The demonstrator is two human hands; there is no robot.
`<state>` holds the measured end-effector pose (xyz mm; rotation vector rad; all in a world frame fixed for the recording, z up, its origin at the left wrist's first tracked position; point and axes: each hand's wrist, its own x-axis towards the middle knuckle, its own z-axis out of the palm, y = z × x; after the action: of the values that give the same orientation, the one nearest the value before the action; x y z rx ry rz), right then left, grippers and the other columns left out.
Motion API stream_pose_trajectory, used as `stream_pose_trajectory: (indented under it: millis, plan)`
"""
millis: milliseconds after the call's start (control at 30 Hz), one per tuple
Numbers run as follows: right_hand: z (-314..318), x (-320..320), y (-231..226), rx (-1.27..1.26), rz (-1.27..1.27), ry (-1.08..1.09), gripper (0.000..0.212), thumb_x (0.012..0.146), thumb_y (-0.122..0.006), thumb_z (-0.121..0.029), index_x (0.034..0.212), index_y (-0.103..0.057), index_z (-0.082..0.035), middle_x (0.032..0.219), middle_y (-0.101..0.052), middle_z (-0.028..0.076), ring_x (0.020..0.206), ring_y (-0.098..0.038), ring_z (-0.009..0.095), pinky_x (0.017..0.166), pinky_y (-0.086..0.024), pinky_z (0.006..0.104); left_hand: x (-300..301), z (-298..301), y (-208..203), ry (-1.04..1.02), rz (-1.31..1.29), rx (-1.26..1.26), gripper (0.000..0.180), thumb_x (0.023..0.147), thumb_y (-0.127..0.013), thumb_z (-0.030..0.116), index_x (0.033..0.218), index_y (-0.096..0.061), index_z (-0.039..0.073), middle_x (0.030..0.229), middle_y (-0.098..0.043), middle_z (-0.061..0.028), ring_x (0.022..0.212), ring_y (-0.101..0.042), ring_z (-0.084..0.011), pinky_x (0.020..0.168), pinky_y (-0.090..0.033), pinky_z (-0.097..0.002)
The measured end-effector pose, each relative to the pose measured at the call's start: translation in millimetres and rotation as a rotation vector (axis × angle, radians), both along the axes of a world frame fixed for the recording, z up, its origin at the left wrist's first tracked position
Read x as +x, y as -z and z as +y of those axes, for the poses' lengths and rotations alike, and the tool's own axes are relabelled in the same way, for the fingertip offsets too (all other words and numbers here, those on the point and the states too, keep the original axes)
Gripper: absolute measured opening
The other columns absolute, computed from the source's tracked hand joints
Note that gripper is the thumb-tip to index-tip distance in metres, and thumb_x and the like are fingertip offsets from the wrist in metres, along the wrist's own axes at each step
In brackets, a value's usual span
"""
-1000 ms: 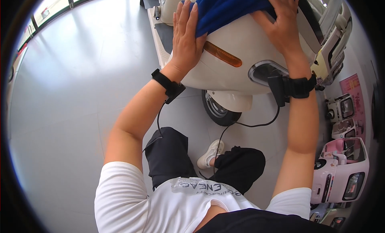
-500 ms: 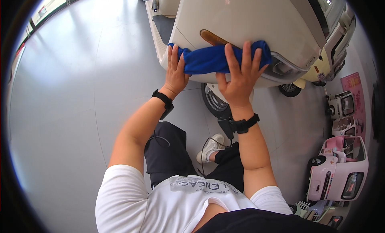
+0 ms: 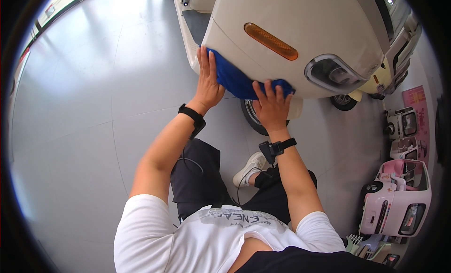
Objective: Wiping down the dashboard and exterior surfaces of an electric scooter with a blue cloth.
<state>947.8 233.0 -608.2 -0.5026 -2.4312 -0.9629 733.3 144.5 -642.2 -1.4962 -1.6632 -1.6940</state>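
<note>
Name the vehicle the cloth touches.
The cream vehicle, top centre: left hand and right hand press the cloth against it. Others, like the pink vehicle, stand untouched.

Bright light gleams on the thin-seamed grey floor near dark-framed windows; a pink poster shows at far right.

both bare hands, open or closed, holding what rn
Left hand: open, on the left end of the blue fabric cloth.
Right hand: open, on the cloth's right end.

Pink vehicle far right (white vehicle beyond it); pink panel; grey floor leftward.
</note>
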Motion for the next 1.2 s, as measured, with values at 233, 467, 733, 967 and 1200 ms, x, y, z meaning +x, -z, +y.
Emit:
stream_pose_trajectory:
  millis: [233, 467, 733, 967, 1200]
  plan:
    - [24, -11, -37, 0.006, 0.409, -0.182, 0.055, 0.094, -0.049, -0.045, 0.148, -0.037, -0.039, 0.163, -0.007, 0.012, 0.146, 0.013, 0.045, 0.113, 0.007, 0.0635, -53, 19, -59, -0.042, 0.32, 0.216, 0.084, 0.086, -0.065, 0.046, 0.151, -0.024, 0.013, 0.158, -0.015, -0.0227, 0.144, -0.015, -0.0486, 0.115, -0.024, -0.0535]
    - [30, -13, -14, 0.103, 0.286, -0.186, 0.059, 0.097, -0.045, -0.041, 0.153, -0.027, -0.032, 0.16, 0.009, 0.022, 0.145, 0.021, 0.042, 0.108, 0.016, 0.0668, -68, 31, -5, -0.035, 0.318, 0.238, 0.088, 0.085, -0.071, 0.03, 0.153, -0.018, 0.017, 0.157, -0.014, -0.0245, 0.144, -0.018, -0.0466, 0.116, -0.026, -0.0523]
    - [37, -24, 53, 0.286, 0.157, -0.165, 0.059, 0.098, -0.045, -0.027, 0.151, -0.025, -0.045, 0.163, 0.009, 0.01, 0.144, 0.024, 0.042, 0.112, 0.015, 0.0604, -59, 19, 79, -0.054, 0.131, -0.056, 0.094, 0.086, -0.063, 0.004, 0.155, 0.0, 0.017, 0.159, -0.005, -0.0251, 0.145, -0.014, -0.0469, 0.116, -0.027, -0.0498]
    - [44, -20, 92, 0.408, -0.123, -0.026, 0.076, 0.092, -0.039, -0.004, 0.153, -0.018, -0.045, 0.164, 0.006, 0.0, 0.145, 0.026, 0.036, 0.117, 0.011, 0.0542, -31, 17, 101, -0.036, -0.217, -0.368, 0.094, 0.091, -0.053, -0.003, 0.153, 0.015, 0.016, 0.16, 0.006, -0.023, 0.147, -0.008, -0.0427, 0.118, -0.025, -0.0451]
    - [33, -4, 51, 0.267, -0.1, -0.037, 0.063, 0.097, -0.037, -0.013, 0.15, -0.027, -0.044, 0.163, -0.008, -0.011, 0.15, 0.008, 0.016, 0.12, 0.002, 0.0492, -19, 9, 69, -0.026, -0.164, -0.39, 0.095, 0.09, -0.053, -0.003, 0.152, 0.017, 0.01, 0.159, 0.008, -0.0256, 0.147, -0.002, -0.0439, 0.119, -0.019, -0.0462]
